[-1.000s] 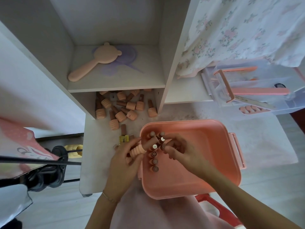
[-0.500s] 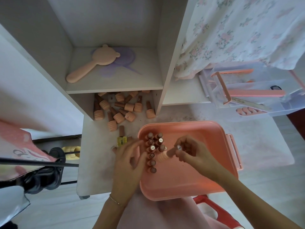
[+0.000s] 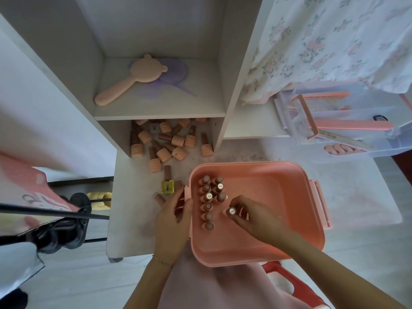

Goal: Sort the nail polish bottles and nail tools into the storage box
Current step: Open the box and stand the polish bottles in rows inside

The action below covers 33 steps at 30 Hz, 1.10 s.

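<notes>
A pink storage box (image 3: 289, 237) sits on the low white table in front of me. Several nail polish bottles (image 3: 208, 197) stand upright in two rows at its left side. My right hand (image 3: 252, 216) pinches one more bottle (image 3: 231, 211) by its cap, upright, just right of those rows. My left hand (image 3: 172, 217) rests on the box's left rim with its fingers curled over a bottle on the table. A heap of peach bottles (image 3: 169, 141) lies under the shelf. A yellow bottle (image 3: 167, 186) lies close to the box.
A peach hand mirror (image 3: 127, 81) lies on the shelf above the heap. At the right a clear case (image 3: 347, 130) holds pink nail files and a toe separator (image 3: 341, 149). Floral cloth hangs at the upper right. A red stool (image 3: 289, 284) is below the box.
My right hand has turned the bottle from lying sideways to upright and lowered it into the box beside the rows. My left hand let go of that bottle and drew back to the box's left rim.
</notes>
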### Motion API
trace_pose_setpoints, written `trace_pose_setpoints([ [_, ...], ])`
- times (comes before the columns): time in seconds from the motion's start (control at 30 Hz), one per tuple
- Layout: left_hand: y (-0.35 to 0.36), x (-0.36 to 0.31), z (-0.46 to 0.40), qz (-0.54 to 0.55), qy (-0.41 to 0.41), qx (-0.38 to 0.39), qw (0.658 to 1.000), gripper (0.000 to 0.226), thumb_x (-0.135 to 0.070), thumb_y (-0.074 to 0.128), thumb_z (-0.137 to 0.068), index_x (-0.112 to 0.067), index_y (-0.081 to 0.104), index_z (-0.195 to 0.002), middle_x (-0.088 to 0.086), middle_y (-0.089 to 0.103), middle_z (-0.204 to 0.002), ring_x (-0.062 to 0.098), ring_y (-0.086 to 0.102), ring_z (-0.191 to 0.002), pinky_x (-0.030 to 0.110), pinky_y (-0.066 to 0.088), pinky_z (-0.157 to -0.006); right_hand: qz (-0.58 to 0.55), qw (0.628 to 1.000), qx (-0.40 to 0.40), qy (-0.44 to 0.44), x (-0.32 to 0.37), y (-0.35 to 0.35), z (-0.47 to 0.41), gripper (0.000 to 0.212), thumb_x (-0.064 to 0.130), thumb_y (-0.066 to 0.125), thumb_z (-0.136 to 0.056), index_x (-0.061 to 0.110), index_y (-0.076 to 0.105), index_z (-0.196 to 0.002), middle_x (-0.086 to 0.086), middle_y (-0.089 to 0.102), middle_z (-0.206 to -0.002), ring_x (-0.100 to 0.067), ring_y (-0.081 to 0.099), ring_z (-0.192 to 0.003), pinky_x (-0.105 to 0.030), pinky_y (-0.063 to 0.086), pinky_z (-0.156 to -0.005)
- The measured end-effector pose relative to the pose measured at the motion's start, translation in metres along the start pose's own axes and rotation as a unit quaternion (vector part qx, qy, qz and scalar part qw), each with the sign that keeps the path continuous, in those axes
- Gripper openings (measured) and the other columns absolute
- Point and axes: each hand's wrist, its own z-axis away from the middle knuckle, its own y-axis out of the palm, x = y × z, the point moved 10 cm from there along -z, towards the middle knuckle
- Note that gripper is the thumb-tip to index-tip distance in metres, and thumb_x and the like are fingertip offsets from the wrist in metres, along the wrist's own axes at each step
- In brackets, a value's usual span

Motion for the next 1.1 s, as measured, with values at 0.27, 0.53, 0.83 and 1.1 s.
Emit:
trace_pose_setpoints([
  [0.27,0.001,-0.002,-0.001,0.007,0.003,0.006,1.0,0.027,-0.024,0.054,-0.09,-0.044,0.049,-0.108,-0.023,0.058,-0.094,-0.009,0.055,-0.088,0.003,0.038,-0.074,0.02,0.994,0.064,0.083,-0.025,0.019,-0.006,0.032,0.03,0.06,-0.085,0.02,0.048,-0.113,0.008,0.057,-0.095,-0.011,0.051,-0.078,-0.025,0.038,-0.068],
  [0.53,-0.002,-0.005,-0.001,0.022,0.007,0.001,1.0,0.034,-0.022,0.057,-0.089,-0.053,0.047,-0.1,-0.027,0.058,-0.096,-0.016,0.055,-0.089,-0.003,0.039,-0.07,-0.098,0.978,0.072,0.172,-0.036,0.037,-0.008,0.014,0.013,0.056,-0.084,0.02,0.045,-0.09,0.003,0.059,-0.066,-0.012,0.054,-0.053,-0.024,0.045,-0.057],
  [0.83,0.0,-0.003,-0.002,0.039,0.006,0.012,0.999,0.036,-0.023,0.057,-0.088,-0.055,0.046,-0.101,-0.023,0.06,-0.098,-0.006,0.059,-0.09,0.004,0.043,-0.074,-0.113,0.982,0.032,0.146,-0.031,0.035,-0.015,0.017,0.01,0.056,-0.082,0.022,0.047,-0.088,0.01,0.055,-0.057,-0.013,0.053,-0.058,-0.009,0.036,-0.052],
  [1.1,-0.001,-0.004,-0.002,0.038,0.01,0.015,0.999,0.033,-0.025,0.057,-0.088,-0.054,0.048,-0.099,-0.027,0.059,-0.098,-0.01,0.057,-0.092,0.007,0.043,-0.073,-0.144,0.976,0.016,0.161,-0.031,0.037,-0.017,0.015,0.011,0.058,-0.081,0.02,0.048,-0.087,0.009,0.057,-0.059,-0.003,0.053,-0.053,-0.007,0.037,-0.051],
])
